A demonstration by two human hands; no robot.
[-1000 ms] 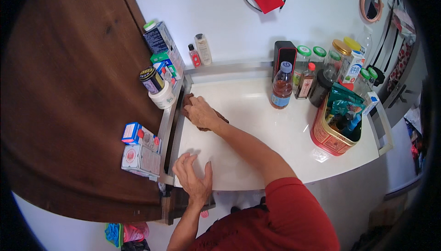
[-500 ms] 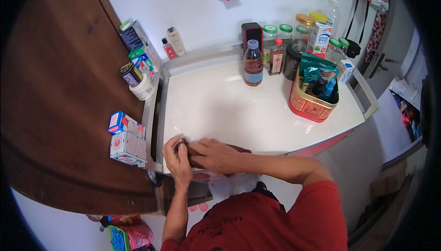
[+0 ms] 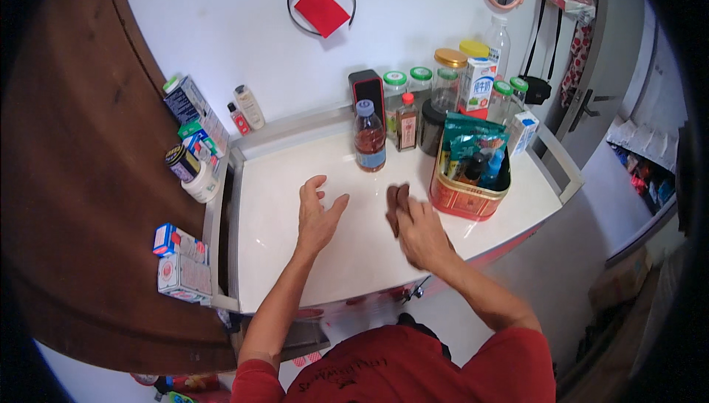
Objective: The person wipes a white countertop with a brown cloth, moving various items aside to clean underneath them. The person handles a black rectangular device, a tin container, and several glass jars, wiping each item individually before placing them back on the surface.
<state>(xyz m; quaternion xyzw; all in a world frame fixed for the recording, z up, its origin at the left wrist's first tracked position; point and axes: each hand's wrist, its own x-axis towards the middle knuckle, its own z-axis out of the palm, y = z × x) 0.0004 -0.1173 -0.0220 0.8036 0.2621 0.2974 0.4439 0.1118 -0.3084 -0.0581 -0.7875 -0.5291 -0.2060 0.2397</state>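
My right hand (image 3: 424, 238) is closed on a folded dark brown cloth (image 3: 394, 215) over the white tabletop (image 3: 269, 181), to the left of a red and gold tin (image 3: 467, 201). The cloth looks pressed flat under the fingers. Farther left, my left hand (image 3: 317, 215) hovers with thumb and fingers spread, holding nothing. Just beyond the hands stands a plastic bottle (image 3: 370, 139) of brown liquid with a blue-violet cap. Pouches and small bottles fill the tin.
Behind stand a black box-shaped thing (image 3: 367, 89), a red-capped sauce bottle (image 3: 407, 124), a dark jar (image 3: 431, 128), several glass jars and a milk carton (image 3: 478, 83). A raised rail edges the table. Boxes (image 3: 183, 278) and tubs (image 3: 201, 183) line the left side.
My hands have parted from the near left corner. The right one has carried the brown cloth right and farther in; the left has moved forward and opened. The view has shifted too.
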